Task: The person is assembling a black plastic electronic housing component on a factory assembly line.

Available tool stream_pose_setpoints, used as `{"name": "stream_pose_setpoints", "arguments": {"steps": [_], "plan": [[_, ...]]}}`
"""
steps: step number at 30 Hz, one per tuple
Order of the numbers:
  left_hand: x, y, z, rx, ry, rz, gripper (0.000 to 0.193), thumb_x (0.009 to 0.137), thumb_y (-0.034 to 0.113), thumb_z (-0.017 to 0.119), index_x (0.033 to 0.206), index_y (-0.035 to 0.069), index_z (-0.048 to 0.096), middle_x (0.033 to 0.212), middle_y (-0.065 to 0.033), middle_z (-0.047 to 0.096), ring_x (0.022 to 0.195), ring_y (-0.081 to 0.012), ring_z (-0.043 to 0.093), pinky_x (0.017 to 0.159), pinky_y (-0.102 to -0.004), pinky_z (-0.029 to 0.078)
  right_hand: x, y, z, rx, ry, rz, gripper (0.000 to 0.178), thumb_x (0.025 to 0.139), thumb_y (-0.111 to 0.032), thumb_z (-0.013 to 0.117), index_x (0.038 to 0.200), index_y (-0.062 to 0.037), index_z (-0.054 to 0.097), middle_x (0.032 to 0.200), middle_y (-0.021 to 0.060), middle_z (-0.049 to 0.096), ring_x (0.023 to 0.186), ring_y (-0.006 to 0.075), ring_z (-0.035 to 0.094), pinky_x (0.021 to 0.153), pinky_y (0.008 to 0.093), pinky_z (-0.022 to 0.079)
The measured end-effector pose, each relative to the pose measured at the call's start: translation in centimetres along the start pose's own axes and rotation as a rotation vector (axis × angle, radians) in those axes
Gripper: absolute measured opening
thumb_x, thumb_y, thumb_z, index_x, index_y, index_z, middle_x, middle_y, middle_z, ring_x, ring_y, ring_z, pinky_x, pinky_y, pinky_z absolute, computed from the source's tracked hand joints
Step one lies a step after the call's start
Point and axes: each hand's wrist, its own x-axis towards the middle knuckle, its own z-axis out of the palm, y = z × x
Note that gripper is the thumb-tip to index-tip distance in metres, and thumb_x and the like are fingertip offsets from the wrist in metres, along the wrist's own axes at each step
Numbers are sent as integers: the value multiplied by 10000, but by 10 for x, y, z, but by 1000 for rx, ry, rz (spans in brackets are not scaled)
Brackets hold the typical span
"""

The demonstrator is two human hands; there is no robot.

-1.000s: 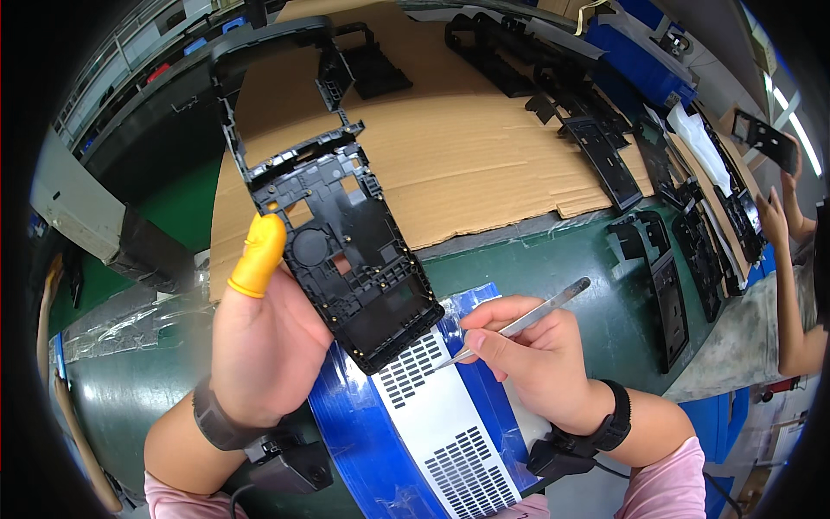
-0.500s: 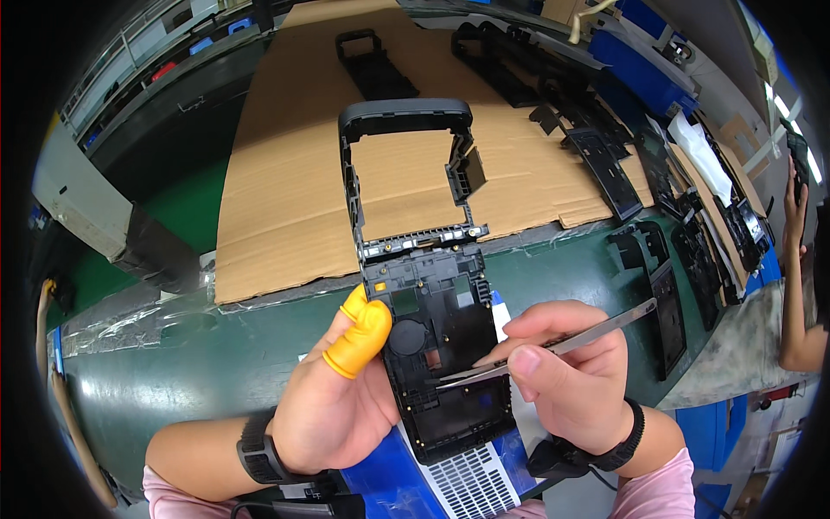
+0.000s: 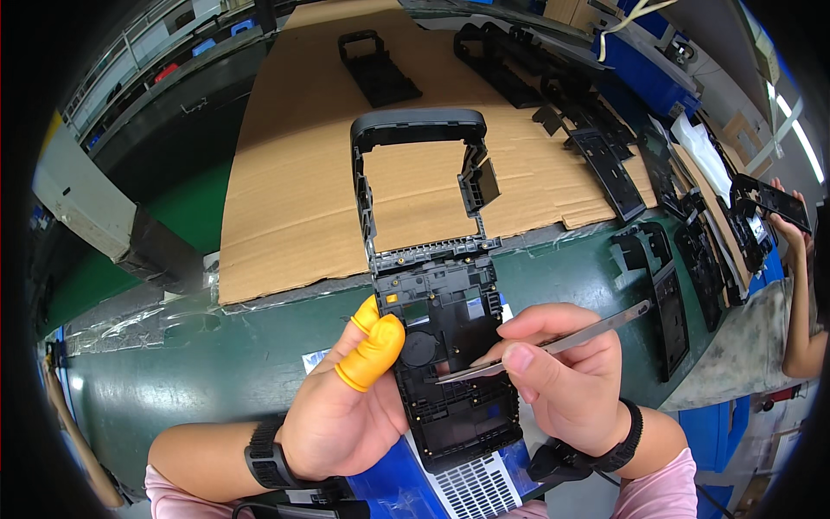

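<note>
A long black plastic device housing (image 3: pixel 450 333) stands tilted in front of me, with an open rectangular frame at its upper end. My left hand (image 3: pixel 346 406) grips its left edge; yellow finger cots (image 3: pixel 372 355) cover the thumb and one finger. Between the thumb and fingers of my right hand (image 3: pixel 566 372) is a pair of slim metal tweezers (image 3: pixel 596 330). Their pointed tip reaches over the lower half of the housing, beside a round disc; whether it touches the surface I cannot tell. A small flap (image 3: pixel 481 184) juts from the frame's right side.
Brown cardboard (image 3: pixel 294 190) covers the far part of the green table (image 3: pixel 173 381). More black housings (image 3: pixel 605 173) lie at the back and right. A blue bin (image 3: pixel 644 73) stands at the far right. At the right edge another person's hands (image 3: pixel 791 229) hold a black part.
The housing has shifted slightly right and down with my left hand. My right hand and the tweezers have barely moved. The other person's black part has swung from upright to nearly level.
</note>
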Motion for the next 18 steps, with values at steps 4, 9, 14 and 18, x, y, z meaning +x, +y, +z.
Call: {"name": "stream_pose_setpoints", "arguments": {"steps": [4, 9, 14, 18], "plan": [[0, 0, -3, -10, -22, -13, 544, 891, 421, 327, 1284, 49, 267, 1259, -154, 393, 1122, -289, 446, 909, -433, 403, 0, 0, -3, 1, -9, 5, 204, 801, 23, 550, 1001, 54, 534, 844, 100, 599, 733, 91, 569, 607, 184, 443], [1, -1, -9, -268, -82, -43, 408, 913, 227, 377, 1290, 121, 263, 1221, -99, 424, 1111, -229, 445, 925, -414, 381, 1, -1, -4, -13, -6, 30, 193, 801, 27, 547, 992, 56, 539, 828, 89, 595, 731, 92, 568, 623, 185, 447], [1, 3, -6, -256, -107, -35, 420, 897, 151, 403, 1291, 123, 263, 1221, -100, 428, 1111, -224, 445, 923, -404, 383, 2, 1, -1, -21, 20, 3, 189, 802, 19, 552, 987, 52, 543, 819, 78, 592, 711, 78, 558, 586, 176, 431], [-5, -2, -10, 60, -97, 147, 534, 804, -84, 467, 1268, 100, 278, 1213, -101, 433, 1102, -197, 453, 916, -348, 391, 2, 2, 4, -37, 9, 54, 176, 800, 5, 561, 973, 38, 557, 771, 51, 591, 607, 46, 511, 508, 162, 387]]}}
